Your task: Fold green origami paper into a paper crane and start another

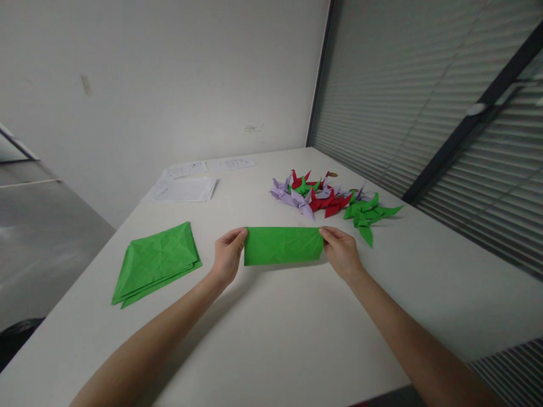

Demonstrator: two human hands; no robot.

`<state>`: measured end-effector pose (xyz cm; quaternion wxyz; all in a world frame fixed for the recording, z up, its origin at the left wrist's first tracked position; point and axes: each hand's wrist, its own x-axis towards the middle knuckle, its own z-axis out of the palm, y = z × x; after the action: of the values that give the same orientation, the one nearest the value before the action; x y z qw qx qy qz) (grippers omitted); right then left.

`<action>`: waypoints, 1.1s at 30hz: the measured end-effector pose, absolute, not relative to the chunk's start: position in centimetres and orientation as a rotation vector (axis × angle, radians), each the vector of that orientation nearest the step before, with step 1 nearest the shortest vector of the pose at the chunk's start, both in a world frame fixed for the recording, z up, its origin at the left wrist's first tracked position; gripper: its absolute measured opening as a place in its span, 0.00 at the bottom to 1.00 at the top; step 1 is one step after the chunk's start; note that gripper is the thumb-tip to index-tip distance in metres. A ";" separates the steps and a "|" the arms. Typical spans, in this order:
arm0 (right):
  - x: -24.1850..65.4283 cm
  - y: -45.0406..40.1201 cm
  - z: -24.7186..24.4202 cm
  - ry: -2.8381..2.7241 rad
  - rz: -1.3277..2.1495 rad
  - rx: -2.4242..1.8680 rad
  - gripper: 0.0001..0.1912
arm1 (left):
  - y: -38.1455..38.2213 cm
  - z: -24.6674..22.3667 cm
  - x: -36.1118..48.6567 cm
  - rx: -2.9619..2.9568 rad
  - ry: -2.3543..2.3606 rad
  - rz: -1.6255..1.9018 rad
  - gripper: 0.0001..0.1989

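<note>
A green sheet of paper (283, 246), folded into a long rectangle with crease marks, is stretched between my two hands just above the white table. My left hand (229, 252) pinches its upper left corner between thumb and fingers. At the upper right corner, my right hand (341, 249) grips it the same way. To the left of my left hand lies a stack of creased green paper sheets (160, 257). Beyond my right hand are green folded paper flowers (365, 212), whose pointed petals spread outward.
The white table (271, 339) meets a wall at the back. Red paper flowers (328, 202) and lilac ones (302, 202) sit in a cluster toward the right. Printed papers (182, 189) lie at the back left. Window blinds (407, 102) line the right side.
</note>
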<state>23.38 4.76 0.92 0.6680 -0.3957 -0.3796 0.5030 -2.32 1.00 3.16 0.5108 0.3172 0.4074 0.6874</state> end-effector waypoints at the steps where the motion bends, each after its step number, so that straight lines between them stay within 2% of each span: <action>1: 23.4 4.8 0.9 -0.858 1.134 -0.891 0.17 | 1.0 3.1 -2.3 0.765 0.979 1.653 0.13; 20: 23.2 4.6 1.1 -0.835 1.199 -0.902 0.17 | 1.2 3.1 -2.4 0.723 1.060 1.669 0.12; 33: 23.9 5.0 0.9 -0.816 1.202 -0.922 0.19 | 2.1 2.2 -3.7 0.984 1.127 1.556 0.11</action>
<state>23.95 5.05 0.92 0.6521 -0.4063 -0.3593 0.5297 -3.69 2.08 2.22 0.4721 0.4018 0.4602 0.6355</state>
